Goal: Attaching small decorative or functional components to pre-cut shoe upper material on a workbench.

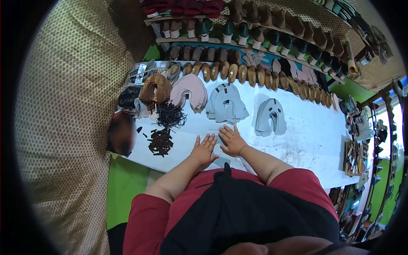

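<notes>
My left hand (pixel 205 148) lies over the near edge of the white table (pixel 314 140), palm down with its fingers stretched out. Beside it, my right hand (pixel 231 141) is also flat, fingers apart. Below and between them shows part of a light grey cut piece (pixel 220 160); the hands and my body hide some of it. Just beyond my fingers sits a stack of grey horseshoe-shaped shoe uppers (pixel 214 102) with small dark strips on top. To its right stands a smaller stack of similar grey uppers (pixel 264 114), also bearing dark strips.
Left of these are pink uppers (pixel 193 87), brown patterned uppers (pixel 159 87), tangled black strips (pixel 171 114) and a pile of short dark brown pieces (pixel 160 142). A blurred person (pixel 121 134) is at the left end. Wooden shoe lasts (pixel 233 73) line the back; tools (pixel 352 155) lie right.
</notes>
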`<state>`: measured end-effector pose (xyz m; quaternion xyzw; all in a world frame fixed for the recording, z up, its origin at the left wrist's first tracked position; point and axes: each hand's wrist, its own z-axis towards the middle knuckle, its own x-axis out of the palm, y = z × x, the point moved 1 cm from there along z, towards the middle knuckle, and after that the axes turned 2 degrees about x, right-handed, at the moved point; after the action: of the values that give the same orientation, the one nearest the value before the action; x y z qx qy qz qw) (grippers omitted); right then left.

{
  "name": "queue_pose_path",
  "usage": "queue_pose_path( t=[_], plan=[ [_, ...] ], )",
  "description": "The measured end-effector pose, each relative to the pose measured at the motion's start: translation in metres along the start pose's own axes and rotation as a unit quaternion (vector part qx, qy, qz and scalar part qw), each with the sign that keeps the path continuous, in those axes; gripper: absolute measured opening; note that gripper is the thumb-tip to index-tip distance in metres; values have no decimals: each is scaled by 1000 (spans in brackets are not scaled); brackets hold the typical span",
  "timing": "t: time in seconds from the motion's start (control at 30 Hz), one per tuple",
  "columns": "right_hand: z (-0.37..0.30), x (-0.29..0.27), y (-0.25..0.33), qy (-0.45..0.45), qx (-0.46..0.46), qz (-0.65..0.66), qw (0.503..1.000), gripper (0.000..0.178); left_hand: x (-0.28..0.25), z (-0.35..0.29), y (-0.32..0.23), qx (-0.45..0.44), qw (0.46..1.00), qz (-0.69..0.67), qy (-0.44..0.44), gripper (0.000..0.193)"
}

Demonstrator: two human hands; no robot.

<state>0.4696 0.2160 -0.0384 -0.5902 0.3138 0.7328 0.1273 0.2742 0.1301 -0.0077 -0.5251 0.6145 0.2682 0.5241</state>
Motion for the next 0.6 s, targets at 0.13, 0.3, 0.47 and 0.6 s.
queue_pose_path(
  t=[0.13, 0.3, 0.47, 0.6],
  plan=[
    [2, 3, 2, 5, 11, -7, 1000, 65, -1, -7, 22, 1, 1000, -8, 6, 85],
    [3, 4, 7, 22, 27, -34, 999, 65, -3, -58, 93, -144, 972, -46, -181, 78],
    [0, 1, 14, 41, 76, -77, 993, 67, -18, -126, 177, -324, 911, -12, -253, 55],
    [0, 3, 29, 75, 119, -141, 980, 68, -9, -163, 240, -382, 856, -23, -347, 21]
  ],
)
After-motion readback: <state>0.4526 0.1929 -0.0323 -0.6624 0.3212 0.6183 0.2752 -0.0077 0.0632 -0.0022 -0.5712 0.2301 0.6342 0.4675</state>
